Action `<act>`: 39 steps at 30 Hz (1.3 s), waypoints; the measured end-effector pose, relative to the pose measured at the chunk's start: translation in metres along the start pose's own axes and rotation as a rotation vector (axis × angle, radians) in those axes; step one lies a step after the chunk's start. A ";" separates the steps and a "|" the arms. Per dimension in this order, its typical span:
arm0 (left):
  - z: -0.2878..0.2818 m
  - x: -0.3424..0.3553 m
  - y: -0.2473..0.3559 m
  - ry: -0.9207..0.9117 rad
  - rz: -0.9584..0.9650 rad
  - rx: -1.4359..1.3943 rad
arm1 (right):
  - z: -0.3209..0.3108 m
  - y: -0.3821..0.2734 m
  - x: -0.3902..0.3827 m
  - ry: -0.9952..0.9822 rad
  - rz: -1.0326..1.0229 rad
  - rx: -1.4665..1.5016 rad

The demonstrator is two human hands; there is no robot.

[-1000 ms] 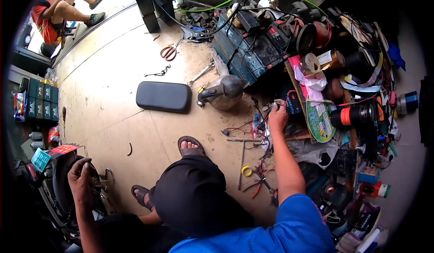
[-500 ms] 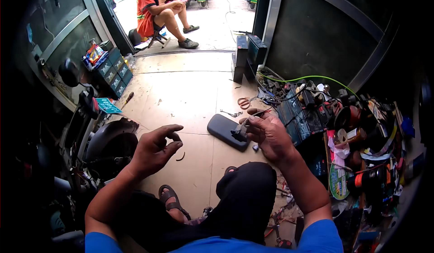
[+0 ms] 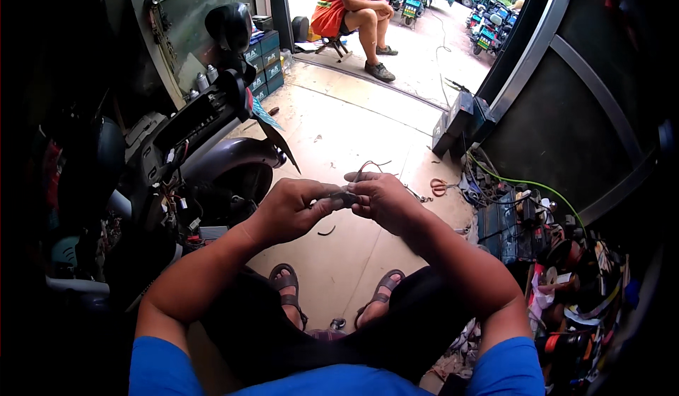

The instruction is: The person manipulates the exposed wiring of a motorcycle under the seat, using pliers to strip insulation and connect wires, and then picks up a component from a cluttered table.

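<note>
Both my hands meet in front of me over the floor, around a small dark part (image 3: 346, 199) with thin wires (image 3: 366, 169) rising from it. My left hand (image 3: 293, 210) pinches the part from the left between thumb and fingers. On its other side, my right hand (image 3: 384, 199) grips it with bent fingers, close to the wires. Fingers cover most of the part, so its exact kind is hidden. Below the hands, a short curved black strip (image 3: 326, 231) lies on the floor.
A partly stripped scooter (image 3: 212, 134) with loose wiring stands at left. Red-handled scissors (image 3: 438, 186) lie to the right, near batteries (image 3: 460, 115) and cluttered tools and parts (image 3: 566, 283). A person in orange (image 3: 339, 7) sits outside the doorway.
My left hand has moved right and now meets my right hand at the small part. The dark flat pad near my right hand no longer shows. The view has swung left.
</note>
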State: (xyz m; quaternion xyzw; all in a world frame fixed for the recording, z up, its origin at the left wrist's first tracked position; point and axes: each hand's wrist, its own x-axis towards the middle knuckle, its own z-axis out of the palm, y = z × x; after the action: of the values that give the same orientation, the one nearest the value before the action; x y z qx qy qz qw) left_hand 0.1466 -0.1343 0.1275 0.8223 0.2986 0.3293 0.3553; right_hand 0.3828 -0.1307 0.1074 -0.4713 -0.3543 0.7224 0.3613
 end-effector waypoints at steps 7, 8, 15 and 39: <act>-0.015 0.003 -0.004 -0.036 -0.553 -0.596 | 0.001 0.016 0.026 -0.137 -0.093 -0.241; -0.013 0.002 -0.009 -0.034 -0.557 -0.599 | 0.003 0.016 0.027 -0.166 -0.090 -0.269; 0.002 0.009 -0.024 -0.022 -0.590 -0.638 | -0.008 0.037 0.044 -0.222 -0.058 -0.197; 0.003 0.019 -0.038 -0.222 -0.537 -0.396 | -0.030 0.000 0.011 0.113 -0.157 -0.099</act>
State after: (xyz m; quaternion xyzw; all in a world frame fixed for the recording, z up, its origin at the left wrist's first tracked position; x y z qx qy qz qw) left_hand 0.1509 -0.1005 0.1025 0.6604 0.3939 0.1843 0.6122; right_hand 0.4072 -0.1161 0.0936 -0.4993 -0.4045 0.6458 0.4124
